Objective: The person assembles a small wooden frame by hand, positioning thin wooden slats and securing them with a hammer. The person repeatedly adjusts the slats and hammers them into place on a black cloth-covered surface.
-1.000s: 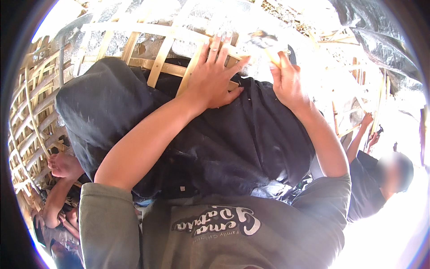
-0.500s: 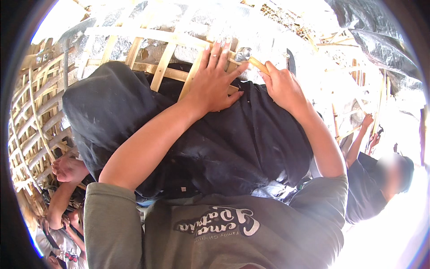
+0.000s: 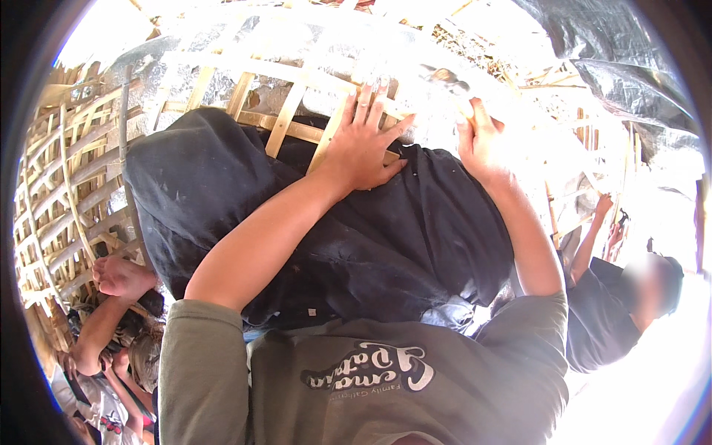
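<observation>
My left hand (image 3: pixel 365 141) lies with fingers spread on a lattice of pale wooden or bamboo strips (image 3: pixel 285 111). Its thumb points right, over the dark cloth (image 3: pixel 334 230) across my legs. To the right, my right hand (image 3: pixel 483 144) is closed round the handle of a hammer (image 3: pixel 445 77). The metal hammer head is smeared by motion and sits apart from the lattice, beyond and to the right of my left fingertips. Strong glare washes out part of the handle and the lattice's far side. I cannot make out any nail.
At the left stands a woven bamboo panel (image 3: pixel 70 193), with another person's bare foot (image 3: pixel 122 278) near it. A second person in a dark shirt (image 3: pixel 612 315) sits at the right, one arm raised. Black plastic sheeting (image 3: pixel 623 89) hangs at the upper right.
My right hand has moved the hammer up and to the right, away from my left hand. My left hand stays on the lattice; the whole view has shifted slightly.
</observation>
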